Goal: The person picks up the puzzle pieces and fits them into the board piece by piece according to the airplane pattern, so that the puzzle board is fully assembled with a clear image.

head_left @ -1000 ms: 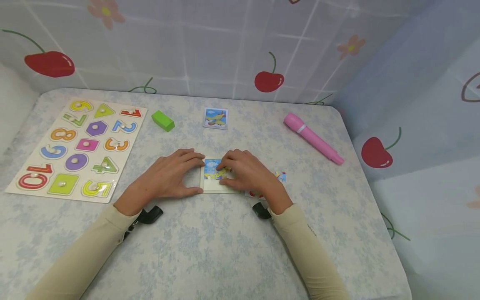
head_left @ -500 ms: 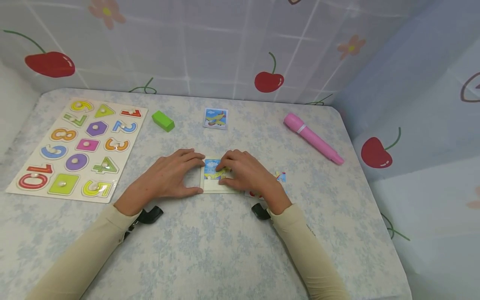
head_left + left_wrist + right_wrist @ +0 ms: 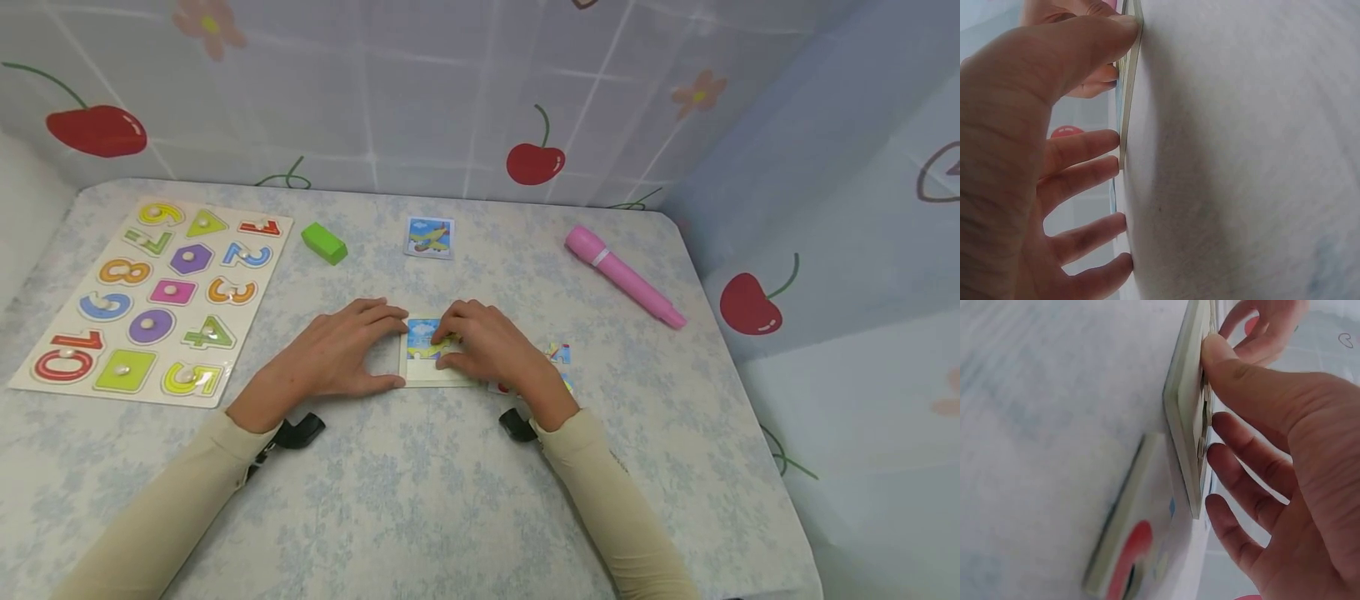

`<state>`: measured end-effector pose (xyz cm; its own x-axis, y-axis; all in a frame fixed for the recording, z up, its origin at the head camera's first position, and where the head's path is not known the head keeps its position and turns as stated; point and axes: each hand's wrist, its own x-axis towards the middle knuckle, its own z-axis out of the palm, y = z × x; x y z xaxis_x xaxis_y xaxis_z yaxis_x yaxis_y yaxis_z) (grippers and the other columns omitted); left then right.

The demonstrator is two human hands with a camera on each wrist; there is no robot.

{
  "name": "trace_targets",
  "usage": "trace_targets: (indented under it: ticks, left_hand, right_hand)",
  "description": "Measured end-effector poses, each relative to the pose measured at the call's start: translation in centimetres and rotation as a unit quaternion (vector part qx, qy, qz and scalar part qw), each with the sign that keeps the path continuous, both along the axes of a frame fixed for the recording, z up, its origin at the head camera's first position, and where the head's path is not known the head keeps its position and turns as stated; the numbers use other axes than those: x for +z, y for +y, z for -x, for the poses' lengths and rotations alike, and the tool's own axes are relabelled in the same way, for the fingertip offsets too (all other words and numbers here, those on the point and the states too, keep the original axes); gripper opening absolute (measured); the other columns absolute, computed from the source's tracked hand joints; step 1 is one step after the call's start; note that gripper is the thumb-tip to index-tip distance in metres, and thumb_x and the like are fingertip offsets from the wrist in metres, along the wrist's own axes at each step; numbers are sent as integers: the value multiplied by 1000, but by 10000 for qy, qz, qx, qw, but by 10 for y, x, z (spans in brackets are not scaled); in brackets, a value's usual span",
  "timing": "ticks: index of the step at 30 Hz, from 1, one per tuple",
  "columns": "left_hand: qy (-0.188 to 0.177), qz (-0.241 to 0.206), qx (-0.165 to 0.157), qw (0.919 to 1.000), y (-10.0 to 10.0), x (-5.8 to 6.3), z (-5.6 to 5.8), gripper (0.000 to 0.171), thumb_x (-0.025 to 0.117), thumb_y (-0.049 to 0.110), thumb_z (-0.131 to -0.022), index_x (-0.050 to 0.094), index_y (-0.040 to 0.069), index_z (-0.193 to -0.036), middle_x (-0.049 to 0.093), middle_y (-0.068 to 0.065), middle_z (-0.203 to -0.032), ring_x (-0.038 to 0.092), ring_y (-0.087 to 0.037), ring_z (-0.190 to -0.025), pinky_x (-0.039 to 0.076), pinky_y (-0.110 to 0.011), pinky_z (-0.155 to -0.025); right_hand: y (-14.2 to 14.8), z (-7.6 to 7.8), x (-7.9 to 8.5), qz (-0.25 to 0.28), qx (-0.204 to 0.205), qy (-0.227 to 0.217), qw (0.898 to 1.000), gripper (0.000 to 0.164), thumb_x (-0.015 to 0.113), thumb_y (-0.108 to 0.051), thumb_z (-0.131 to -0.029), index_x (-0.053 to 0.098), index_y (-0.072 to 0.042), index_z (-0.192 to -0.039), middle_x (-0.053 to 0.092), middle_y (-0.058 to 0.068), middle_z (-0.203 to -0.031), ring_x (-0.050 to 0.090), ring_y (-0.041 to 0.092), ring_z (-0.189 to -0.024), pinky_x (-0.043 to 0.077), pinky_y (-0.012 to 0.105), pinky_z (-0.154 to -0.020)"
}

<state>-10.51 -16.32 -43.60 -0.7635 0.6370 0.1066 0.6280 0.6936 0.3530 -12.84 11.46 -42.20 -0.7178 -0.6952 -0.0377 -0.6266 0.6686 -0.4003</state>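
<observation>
My left hand (image 3: 337, 350) steadies the left side of a small cream puzzle board (image 3: 442, 377). Its thumb rests at the near corner, with fingertips at the far one, and the fingers are spread and fairly straight. Blue sky and yellow jigsaw pieces (image 3: 422, 328) fill the board's far part; the near strip is bare. Over the board's right half, my right hand (image 3: 489, 343) pinches a puzzle piece between thumb and fingers, mostly hidden by the hand. In the right wrist view, the thumb (image 3: 1219, 350) lies on the board, with slightly raised piece edges by the fingertips.
Loose jigsaw pieces (image 3: 559, 353) and a flat piece with a red picture (image 3: 1129, 550) lie by the right wrist. Behind the board is an airplane picture card (image 3: 430, 237). A green block (image 3: 324, 243), number peg board (image 3: 161, 354) and pink pen-shaped tube (image 3: 630, 282) lie around.
The right wrist has shifted very slightly left, showing a bit more of the loose pieces beside it. The left hand and the puzzle board stay in place.
</observation>
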Motion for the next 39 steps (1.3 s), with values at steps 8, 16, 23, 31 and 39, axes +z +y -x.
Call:
trace_targets:
  ticks: [8,16,23,31,39]
  left_hand:
    - [-22,44,-11,10000,0,1,0,71,85,61,-86,69,17,-139,57,1,-156,47,-32,-150,61,-52,-77]
    - [-3,-10,4,10000,0,1,0,70,85,60,-86,69,17,-139,58,0,-156,47,-33,-149,61,-52,-79]
    - [-2,20,26,10000,1,1,-1,70,86,59,-86,69,16,-139,58,-1,-156,47,-33,-149,61,-53,-82]
    - [39,71,-3,10000,1,-1,-1,72,86,57,-86,68,14,-141,57,-2,-157,46,-34,-150,61,-52,-81]
    - [64,39,-11,10000,0,0,-2,72,85,57,-86,69,14,-141,57,-2,-156,47,-32,-149,61,-51,-80]
  right_hand:
    - [0,0,2,-16,-92,-168,9998,30,87,-33,-94,82,-18,-119,69,-2,-125,63,20,-114,51,39,-97]
    - [13,4,7,277,-138,-202,9993,28,86,-30,-96,81,-17,-120,71,-3,-124,63,18,-114,50,39,-100]
    - [32,9,10,586,-429,-453,9963,26,80,-21,-100,79,-16,-125,71,-2,-126,62,19,-120,50,41,-105]
    - [56,12,13,1061,-512,-580,9913,31,82,-13,-98,76,-7,-128,72,7,-125,63,25,-117,51,44,-104]
    - [73,13,15,1216,-706,-660,9879,32,81,-13,-98,75,-6,-128,72,9,-125,63,30,-117,51,49,-105]
